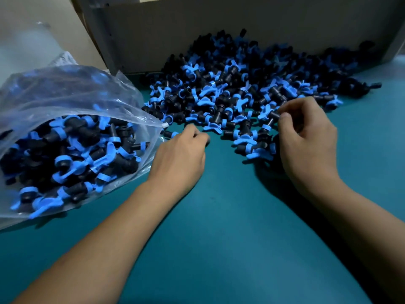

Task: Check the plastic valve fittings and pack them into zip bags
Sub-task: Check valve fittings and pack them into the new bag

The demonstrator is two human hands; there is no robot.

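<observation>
Your right hand [306,137] is at the near right edge of the pile of valve fittings [252,84], with thumb and fingertips pinching one black-and-blue fitting [271,118] that still lies among its neighbours. Your left hand [182,150] sits just beside the mouth of the zip bag [72,95], fingers curled down over the near left fringe of the pile; something dark shows at the fingertips, but whether you hold a fitting there cannot be told.

The pile spreads across the far part of the teal desk [230,238], up against a cardboard box [219,23] behind it. The bag lies on its side at the left, open toward the pile and already well filled with fittings.

You look to be in the middle of the pick-and-check step: drawing single fittings off the pile's edge before they go in the bag. The next move probably calls for lifting the pinched fitting clear, turning it so its blue handle and both ends show, then carrying it left into the bag's mouth. Much of the pile is still unpacked.
</observation>
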